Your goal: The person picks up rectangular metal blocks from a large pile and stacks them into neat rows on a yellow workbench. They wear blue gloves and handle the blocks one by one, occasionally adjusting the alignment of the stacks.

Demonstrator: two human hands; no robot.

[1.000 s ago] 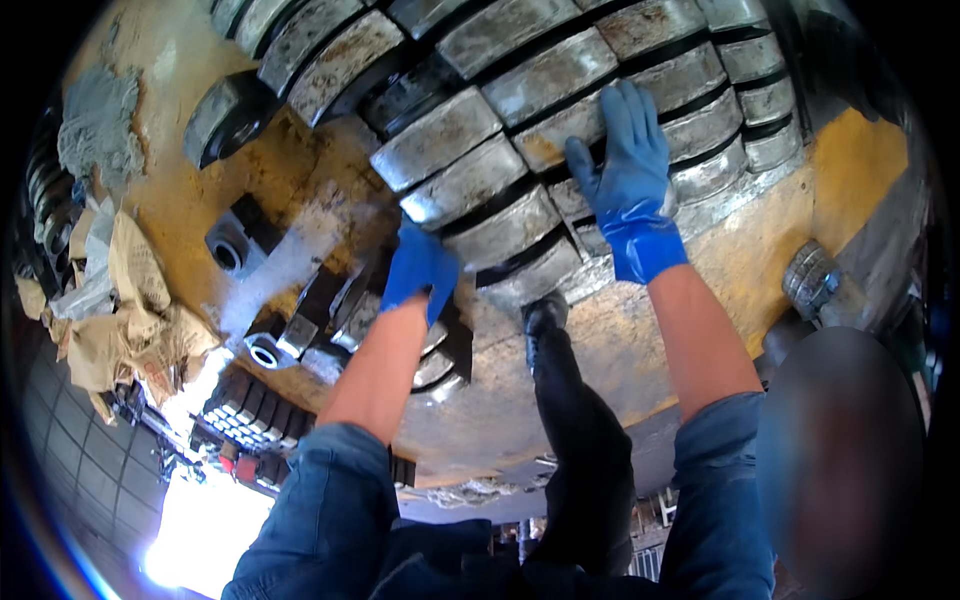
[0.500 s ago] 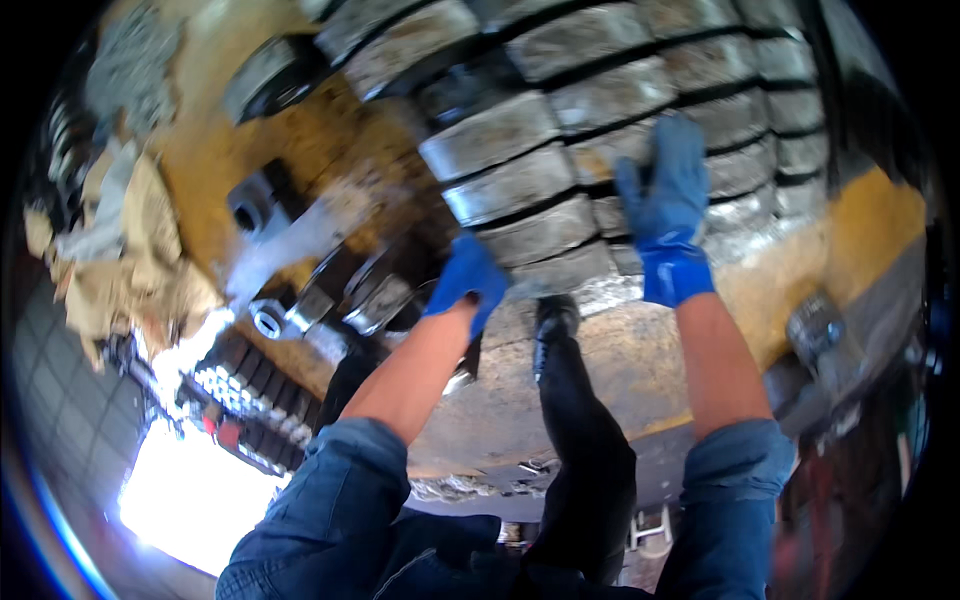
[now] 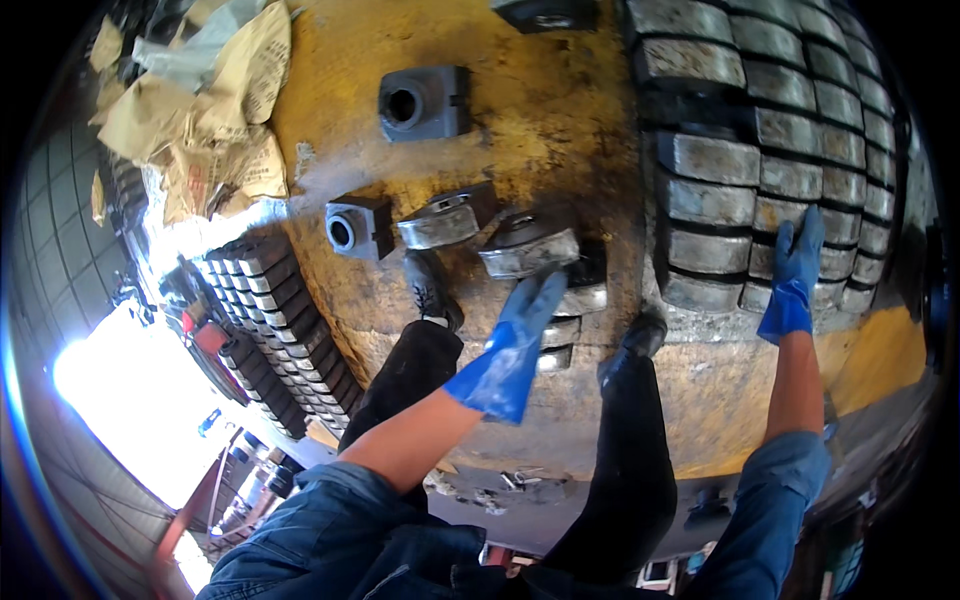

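My left hand (image 3: 522,335), in a blue rubber-coated glove, reaches forward with fingers extended. Its fingertips are at the near edge of a loose, dark-topped metal block (image 3: 530,262) with a machined curved side; whether they touch cannot be told. Beneath and beside that hand lie more metal blocks (image 3: 582,298), partly covered by it. On the right, my right hand (image 3: 797,268), gloved the same way, lies with outstretched fingers on the near part of rows of stacked metal blocks (image 3: 708,202). It grips nothing that I can see.
Left of the loose block are another curved block (image 3: 440,226) and two dark castings with round bores (image 3: 358,228), (image 3: 424,103). Torn brown paper (image 3: 215,150) lies at far left, above a second stack of blocks (image 3: 285,310). My shoes (image 3: 432,290) stand on the worn yellow floor (image 3: 560,90).
My view has swung to the left. My left hand has gone from the stack's left edge to the loose block. My right hand stays on the stack.
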